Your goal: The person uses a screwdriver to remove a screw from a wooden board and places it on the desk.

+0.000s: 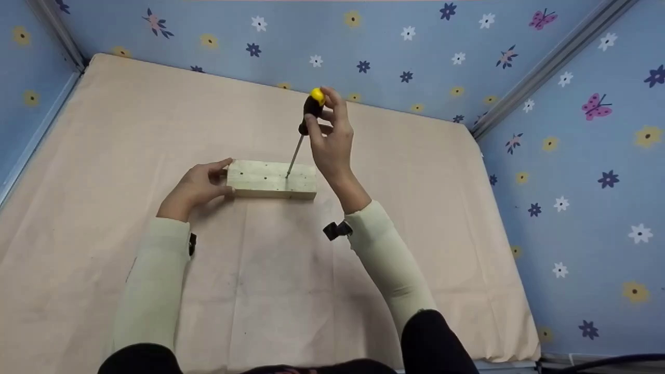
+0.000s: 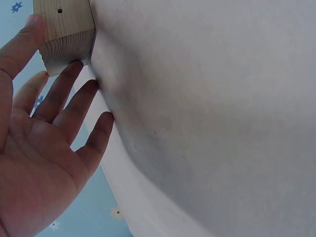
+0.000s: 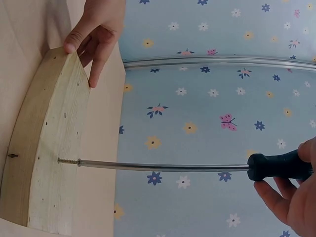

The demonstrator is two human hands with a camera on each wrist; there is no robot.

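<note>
A pale wooden block (image 1: pixel 249 182) with several small holes lies on the cloth-covered table. At its left end my left hand (image 1: pixel 200 184) holds it, thumb on the near side and forefinger at the far corner. The left wrist view shows that hand's other fingers (image 2: pixel 79 103) spread loosely by the block's end face (image 2: pixel 69 49). My right hand (image 1: pixel 335 140) grips a screwdriver (image 1: pixel 313 106) by its black handle with a yellow cap. The long shaft slants down to a screw (image 3: pixel 69 161), which stands partly out of the block's top face, with the tip at its head.
A beige cloth (image 1: pixel 280 291) with fold lines covers the table. Blue flowered walls (image 1: pixel 384 47) rise behind and at both sides, with grey metal rails (image 1: pixel 550 62) at the corners. A dark knot (image 3: pixel 13 155) marks the block's side.
</note>
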